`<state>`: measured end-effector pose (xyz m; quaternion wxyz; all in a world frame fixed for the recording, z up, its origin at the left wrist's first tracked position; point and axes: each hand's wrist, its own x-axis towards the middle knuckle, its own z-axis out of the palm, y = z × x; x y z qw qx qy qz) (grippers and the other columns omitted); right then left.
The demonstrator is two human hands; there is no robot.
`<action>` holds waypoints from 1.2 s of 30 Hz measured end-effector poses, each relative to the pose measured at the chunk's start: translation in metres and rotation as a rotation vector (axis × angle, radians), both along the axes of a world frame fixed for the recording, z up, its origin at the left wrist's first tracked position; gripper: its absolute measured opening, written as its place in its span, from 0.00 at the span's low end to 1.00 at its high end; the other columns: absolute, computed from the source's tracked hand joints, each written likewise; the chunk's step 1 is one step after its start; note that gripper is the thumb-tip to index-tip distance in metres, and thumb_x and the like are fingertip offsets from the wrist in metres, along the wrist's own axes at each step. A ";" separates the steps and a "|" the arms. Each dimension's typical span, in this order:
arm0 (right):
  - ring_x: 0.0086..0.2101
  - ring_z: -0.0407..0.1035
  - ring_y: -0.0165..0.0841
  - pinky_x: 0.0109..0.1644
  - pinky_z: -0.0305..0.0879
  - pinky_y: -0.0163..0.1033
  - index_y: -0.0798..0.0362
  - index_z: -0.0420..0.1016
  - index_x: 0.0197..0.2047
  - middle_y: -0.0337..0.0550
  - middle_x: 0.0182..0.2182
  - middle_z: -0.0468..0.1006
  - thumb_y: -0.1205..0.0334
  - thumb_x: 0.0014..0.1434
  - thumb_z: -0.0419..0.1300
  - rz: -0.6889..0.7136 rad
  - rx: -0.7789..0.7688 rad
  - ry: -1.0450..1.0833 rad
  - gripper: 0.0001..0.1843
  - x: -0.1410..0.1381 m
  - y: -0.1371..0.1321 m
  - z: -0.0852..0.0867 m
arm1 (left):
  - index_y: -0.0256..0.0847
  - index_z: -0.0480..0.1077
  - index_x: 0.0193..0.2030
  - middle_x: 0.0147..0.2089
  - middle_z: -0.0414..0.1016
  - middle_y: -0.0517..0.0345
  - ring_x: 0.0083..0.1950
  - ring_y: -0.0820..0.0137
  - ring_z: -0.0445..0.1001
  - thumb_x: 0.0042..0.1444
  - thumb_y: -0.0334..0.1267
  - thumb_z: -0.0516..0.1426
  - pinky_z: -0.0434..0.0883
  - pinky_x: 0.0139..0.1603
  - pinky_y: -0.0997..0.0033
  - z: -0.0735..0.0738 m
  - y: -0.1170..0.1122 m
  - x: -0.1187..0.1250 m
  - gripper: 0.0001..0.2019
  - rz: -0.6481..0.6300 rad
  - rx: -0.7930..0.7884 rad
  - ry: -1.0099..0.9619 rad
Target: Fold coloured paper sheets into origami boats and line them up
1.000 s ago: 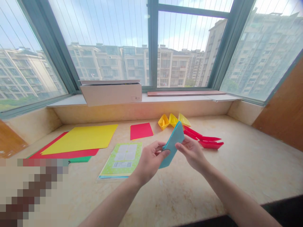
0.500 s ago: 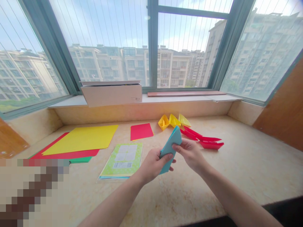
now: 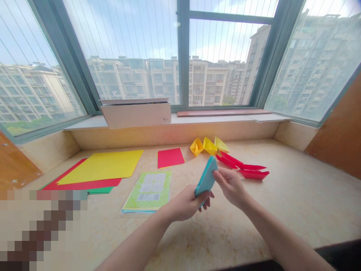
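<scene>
A folded piece of light blue paper (image 3: 207,178) stands almost on edge between both hands, a little above the marble sill (image 3: 296,203). My left hand (image 3: 186,203) is closed round its lower end, fingers curled under it. My right hand (image 3: 229,184) pinches its right edge near the top. Behind the hands lie three folded yellow paper boats (image 3: 208,145) and a few red folded boats (image 3: 245,169).
Large yellow (image 3: 104,165), red and green sheets lie at the left. A small red sheet (image 3: 170,157) and a green pack of paper (image 3: 148,190) lie in the middle. A cardboard box (image 3: 137,113) sits on the window ledge. A pixelated patch covers the lower left.
The blue paper has been pressed narrower and turned more on edge. My left hand slid down to its lower end and my right hand shifted along its right edge.
</scene>
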<state>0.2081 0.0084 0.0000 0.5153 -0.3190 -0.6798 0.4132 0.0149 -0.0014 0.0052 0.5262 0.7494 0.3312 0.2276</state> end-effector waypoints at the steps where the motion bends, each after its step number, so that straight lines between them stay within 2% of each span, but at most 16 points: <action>1: 0.23 0.73 0.35 0.26 0.70 0.37 0.53 0.76 0.32 0.42 0.23 0.77 0.43 0.66 0.55 0.001 0.019 0.008 0.23 0.002 -0.001 0.000 | 0.35 0.73 0.45 0.34 0.76 0.53 0.34 0.69 0.75 0.68 0.45 0.48 0.71 0.37 0.69 0.000 0.000 -0.001 0.17 -0.014 0.072 0.046; 3: 0.30 0.78 0.39 0.33 0.75 0.41 0.53 0.80 0.40 0.48 0.31 0.83 0.46 0.65 0.59 -0.016 0.069 0.026 0.18 0.005 -0.005 0.000 | 0.36 0.73 0.43 0.35 0.77 0.53 0.37 0.68 0.76 0.68 0.40 0.47 0.72 0.41 0.67 0.000 0.001 -0.003 0.16 -0.021 0.207 0.112; 5: 0.34 0.79 0.41 0.37 0.76 0.43 0.51 0.82 0.41 0.49 0.35 0.84 0.51 0.65 0.60 -0.020 0.128 0.043 0.14 0.006 -0.008 -0.002 | 0.37 0.73 0.40 0.37 0.78 0.53 0.39 0.67 0.76 0.66 0.36 0.48 0.71 0.45 0.67 -0.001 0.002 -0.003 0.13 -0.002 0.352 0.120; 7: 0.35 0.80 0.41 0.38 0.77 0.43 0.50 0.83 0.40 0.48 0.34 0.85 0.54 0.65 0.61 -0.051 0.174 0.062 0.11 0.005 -0.010 -0.004 | 0.38 0.73 0.38 0.38 0.78 0.54 0.39 0.68 0.75 0.65 0.35 0.50 0.70 0.45 0.68 -0.002 0.002 -0.002 0.10 0.023 0.482 0.090; 9: 0.32 0.80 0.41 0.36 0.77 0.43 0.50 0.83 0.40 0.48 0.32 0.85 0.53 0.65 0.62 -0.081 0.154 0.107 0.12 0.004 -0.009 -0.005 | 0.38 0.72 0.36 0.36 0.77 0.56 0.37 0.69 0.74 0.64 0.37 0.53 0.70 0.42 0.69 -0.004 0.002 0.000 0.09 0.053 0.520 0.050; 11: 0.30 0.79 0.40 0.34 0.77 0.42 0.51 0.82 0.42 0.47 0.31 0.84 0.51 0.64 0.61 -0.075 0.089 0.160 0.13 0.003 -0.006 -0.005 | 0.38 0.73 0.36 0.34 0.77 0.56 0.33 0.70 0.74 0.63 0.39 0.54 0.71 0.38 0.70 -0.007 0.001 0.002 0.09 0.083 0.424 0.003; 13: 0.28 0.77 0.38 0.33 0.76 0.42 0.51 0.81 0.43 0.47 0.31 0.83 0.48 0.63 0.62 -0.016 0.031 0.161 0.15 0.003 -0.004 -0.004 | 0.36 0.74 0.37 0.33 0.78 0.54 0.30 0.71 0.75 0.64 0.43 0.53 0.72 0.33 0.71 -0.010 0.001 0.005 0.13 0.105 0.243 -0.073; 17: 0.22 0.70 0.35 0.24 0.70 0.40 0.52 0.78 0.30 0.42 0.23 0.76 0.45 0.62 0.62 0.140 -0.051 0.061 0.19 -0.002 -0.007 -0.002 | 0.34 0.74 0.44 0.37 0.80 0.47 0.30 0.67 0.79 0.62 0.54 0.55 0.75 0.31 0.68 -0.008 0.000 0.007 0.22 0.116 -0.029 -0.243; 19: 0.19 0.66 0.33 0.21 0.65 0.38 0.52 0.74 0.25 0.40 0.19 0.72 0.46 0.63 0.61 0.072 -0.025 0.051 0.22 -0.006 -0.009 -0.003 | 0.34 0.74 0.43 0.38 0.80 0.45 0.33 0.65 0.80 0.59 0.57 0.57 0.76 0.33 0.67 -0.004 0.000 0.005 0.24 0.116 -0.059 -0.249; 21: 0.19 0.63 0.32 0.21 0.62 0.37 0.52 0.72 0.23 0.38 0.18 0.70 0.47 0.63 0.62 -0.096 0.031 0.055 0.22 -0.009 -0.008 -0.004 | 0.33 0.74 0.41 0.40 0.81 0.43 0.34 0.64 0.81 0.59 0.58 0.57 0.76 0.34 0.69 0.000 0.001 0.003 0.25 0.107 -0.057 -0.202; 24: 0.24 0.66 0.33 0.26 0.64 0.37 0.52 0.74 0.26 0.39 0.22 0.72 0.47 0.63 0.62 -0.260 0.044 0.098 0.20 -0.008 0.000 -0.004 | 0.33 0.73 0.41 0.44 0.81 0.41 0.26 0.70 0.79 0.61 0.61 0.53 0.72 0.25 0.75 0.002 0.004 0.000 0.28 0.078 -0.091 -0.123; 25: 0.26 0.68 0.34 0.29 0.67 0.37 0.53 0.75 0.29 0.40 0.24 0.75 0.46 0.63 0.61 -0.244 0.024 0.115 0.19 -0.007 0.003 -0.002 | 0.33 0.73 0.40 0.41 0.81 0.42 0.22 0.74 0.76 0.62 0.61 0.52 0.69 0.21 0.77 0.003 0.005 -0.001 0.28 0.077 -0.103 -0.104; 27: 0.29 0.71 0.35 0.34 0.70 0.39 0.53 0.77 0.36 0.43 0.29 0.78 0.44 0.64 0.59 -0.093 -0.043 0.108 0.20 -0.006 0.006 0.000 | 0.33 0.73 0.35 0.31 0.80 0.48 0.14 0.79 0.67 0.63 0.61 0.49 0.61 0.15 0.79 0.004 0.006 -0.002 0.29 0.094 -0.103 -0.082; 29: 0.28 0.73 0.36 0.34 0.71 0.40 0.54 0.77 0.39 0.44 0.30 0.80 0.44 0.66 0.56 0.100 -0.116 0.059 0.21 -0.007 0.007 0.002 | 0.34 0.73 0.31 0.19 0.74 0.56 0.11 0.79 0.61 0.63 0.61 0.48 0.55 0.12 0.79 0.006 0.006 -0.002 0.30 0.121 -0.086 -0.077; 31: 0.25 0.73 0.35 0.30 0.71 0.40 0.55 0.77 0.39 0.44 0.29 0.80 0.45 0.67 0.55 0.187 -0.151 0.047 0.21 -0.009 0.005 0.002 | 0.34 0.72 0.30 0.15 0.69 0.60 0.10 0.79 0.59 0.63 0.61 0.49 0.53 0.11 0.79 0.008 0.006 -0.002 0.30 0.134 -0.081 -0.091; 36: 0.25 0.71 0.34 0.29 0.69 0.38 0.55 0.76 0.32 0.42 0.26 0.78 0.47 0.65 0.58 -0.006 -0.084 0.075 0.20 -0.018 0.003 -0.003 | 0.34 0.70 0.31 0.23 0.76 0.54 0.11 0.79 0.61 0.63 0.61 0.49 0.52 0.11 0.78 0.001 0.011 -0.001 0.28 0.146 -0.131 -0.108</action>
